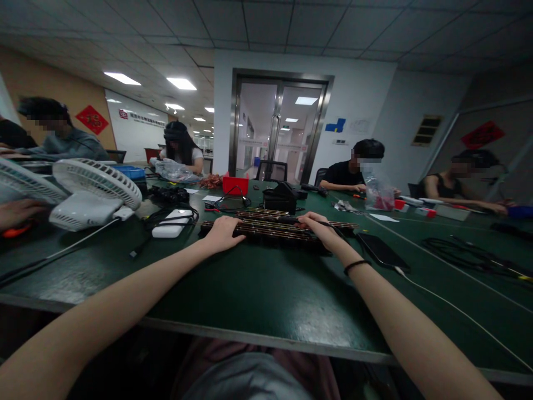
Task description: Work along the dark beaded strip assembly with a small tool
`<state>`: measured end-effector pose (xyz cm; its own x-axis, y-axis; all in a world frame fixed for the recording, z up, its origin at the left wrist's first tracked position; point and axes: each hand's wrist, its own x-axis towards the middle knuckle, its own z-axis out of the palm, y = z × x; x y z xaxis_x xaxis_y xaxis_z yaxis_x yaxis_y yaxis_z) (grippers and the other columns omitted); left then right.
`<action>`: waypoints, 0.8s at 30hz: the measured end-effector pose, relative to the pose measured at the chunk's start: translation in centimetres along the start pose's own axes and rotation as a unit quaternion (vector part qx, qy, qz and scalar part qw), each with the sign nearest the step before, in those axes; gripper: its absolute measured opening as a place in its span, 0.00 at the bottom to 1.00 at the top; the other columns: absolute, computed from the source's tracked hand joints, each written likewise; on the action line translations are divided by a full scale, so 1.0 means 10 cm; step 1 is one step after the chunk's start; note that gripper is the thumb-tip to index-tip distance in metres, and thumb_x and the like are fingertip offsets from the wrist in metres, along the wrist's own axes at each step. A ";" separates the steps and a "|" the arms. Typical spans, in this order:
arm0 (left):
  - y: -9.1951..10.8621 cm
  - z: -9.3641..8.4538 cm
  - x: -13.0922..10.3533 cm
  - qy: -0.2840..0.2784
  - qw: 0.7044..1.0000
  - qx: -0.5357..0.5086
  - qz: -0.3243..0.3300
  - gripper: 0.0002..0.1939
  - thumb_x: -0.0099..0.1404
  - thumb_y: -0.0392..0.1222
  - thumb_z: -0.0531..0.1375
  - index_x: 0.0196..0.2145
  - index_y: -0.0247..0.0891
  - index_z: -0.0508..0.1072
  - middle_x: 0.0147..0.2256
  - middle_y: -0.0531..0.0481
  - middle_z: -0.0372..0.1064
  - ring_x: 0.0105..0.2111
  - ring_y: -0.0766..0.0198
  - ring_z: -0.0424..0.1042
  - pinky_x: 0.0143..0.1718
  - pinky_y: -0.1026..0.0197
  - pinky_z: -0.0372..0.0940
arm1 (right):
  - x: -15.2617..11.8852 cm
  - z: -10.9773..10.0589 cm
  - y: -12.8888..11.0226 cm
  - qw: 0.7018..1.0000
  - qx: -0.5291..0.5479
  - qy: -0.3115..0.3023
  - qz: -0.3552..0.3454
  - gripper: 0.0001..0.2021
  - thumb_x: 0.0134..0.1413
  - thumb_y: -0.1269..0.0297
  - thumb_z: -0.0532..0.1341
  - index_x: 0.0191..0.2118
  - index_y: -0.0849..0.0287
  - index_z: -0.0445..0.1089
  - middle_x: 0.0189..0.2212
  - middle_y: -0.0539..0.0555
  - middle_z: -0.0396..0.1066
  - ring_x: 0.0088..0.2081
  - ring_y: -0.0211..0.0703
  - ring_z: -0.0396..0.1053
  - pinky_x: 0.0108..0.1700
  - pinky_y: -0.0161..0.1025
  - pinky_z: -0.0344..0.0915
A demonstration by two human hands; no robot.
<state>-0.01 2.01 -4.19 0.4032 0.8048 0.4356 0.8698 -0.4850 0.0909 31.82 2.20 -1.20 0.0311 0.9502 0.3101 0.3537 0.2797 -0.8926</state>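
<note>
Several long, dark strips (272,231) with thin shiny copper-coloured lines lie side by side across the table in front of me. My left hand (222,233) rests on their left end, fingers laid over the top and thumb stretched out along the near side. Over the right part of the strips, my right hand (320,229) is closed around a slim black pen-shaped tool (287,220), whose front points left. A black cable trails from that hand toward the right. The tool's tip is too small and dark to make out.
Behind the strips stand a black device (280,197) and a red box (235,184). A white power bank (171,223) and a white fan (94,191) are left; a phone (381,250) with a white cable lies right. Other people sit around the green table (266,300).
</note>
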 end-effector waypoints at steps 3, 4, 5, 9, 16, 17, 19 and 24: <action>-0.01 0.01 0.00 0.004 1.000 -0.001 0.003 0.22 0.65 0.46 0.64 0.54 0.33 0.72 0.53 0.37 0.74 0.55 0.45 0.71 0.58 0.47 0.64 | -0.01 -0.01 0.00 1.000 -0.001 -0.003 0.000 0.06 0.46 0.59 0.64 0.24 0.53 0.72 0.29 0.51 0.78 0.37 0.47 0.75 0.46 0.42 0.69; -0.01 0.01 0.00 0.006 1.000 -0.002 0.004 0.22 0.65 0.46 0.64 0.53 0.33 0.72 0.53 0.37 0.74 0.55 0.45 0.71 0.58 0.47 0.64 | -0.01 -0.01 -0.01 1.000 -0.003 -0.004 -0.001 0.06 0.46 0.58 0.64 0.25 0.53 0.72 0.29 0.52 0.78 0.37 0.47 0.75 0.46 0.42 0.69; -0.01 0.02 0.00 0.009 1.000 -0.003 0.005 0.22 0.65 0.46 0.64 0.53 0.33 0.73 0.53 0.37 0.74 0.55 0.45 0.71 0.58 0.47 0.64 | -0.01 -0.01 -0.01 1.000 -0.005 -0.005 -0.002 0.06 0.46 0.58 0.64 0.25 0.53 0.72 0.29 0.52 0.78 0.37 0.47 0.75 0.46 0.43 0.69; -0.01 0.02 -0.01 0.014 1.000 -0.003 0.006 0.22 0.65 0.46 0.64 0.53 0.33 0.72 0.52 0.37 0.74 0.55 0.45 0.71 0.58 0.47 0.64 | -0.02 -0.01 -0.02 1.000 -0.005 -0.007 0.001 0.07 0.46 0.57 0.64 0.25 0.53 0.71 0.30 0.52 0.78 0.38 0.47 0.75 0.46 0.43 0.69; -0.02 0.02 -0.01 0.012 1.000 0.000 0.007 0.22 0.65 0.46 0.64 0.54 0.32 0.72 0.52 0.36 0.74 0.55 0.45 0.71 0.58 0.47 0.64 | -0.01 -0.01 -0.02 1.000 -0.005 -0.007 -0.002 0.07 0.45 0.57 0.65 0.25 0.53 0.71 0.30 0.52 0.78 0.37 0.47 0.74 0.46 0.43 0.69; -0.01 0.03 -0.01 0.011 1.000 0.000 0.007 0.22 0.65 0.46 0.64 0.54 0.32 0.72 0.53 0.36 0.74 0.55 0.46 0.71 0.58 0.47 0.64 | -0.01 -0.01 -0.02 1.000 -0.006 -0.007 -0.003 0.07 0.45 0.57 0.65 0.25 0.53 0.71 0.30 0.52 0.78 0.37 0.47 0.74 0.46 0.43 0.69; -0.01 0.03 -0.01 0.010 1.000 0.002 0.007 0.23 0.65 0.46 0.64 0.54 0.32 0.72 0.53 0.37 0.74 0.55 0.46 0.71 0.58 0.47 0.64 | -0.01 -0.01 -0.01 1.000 -0.008 -0.007 -0.005 0.08 0.45 0.56 0.65 0.25 0.53 0.71 0.29 0.51 0.77 0.36 0.47 0.74 0.46 0.43 0.69; 0.00 0.01 -0.01 0.006 1.000 0.001 0.010 0.22 0.65 0.45 0.64 0.53 0.33 0.73 0.53 0.37 0.74 0.55 0.46 0.71 0.58 0.47 0.64 | -0.01 -0.01 0.01 1.000 -0.011 -0.005 -0.010 0.07 0.46 0.56 0.64 0.25 0.53 0.71 0.29 0.51 0.77 0.37 0.47 0.74 0.46 0.44 0.69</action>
<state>-0.03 2.02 -4.33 0.4169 0.7907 0.4483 0.8620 -0.5005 0.0811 31.99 2.13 -1.26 0.0140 0.9455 0.3252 0.3743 0.2967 -0.8786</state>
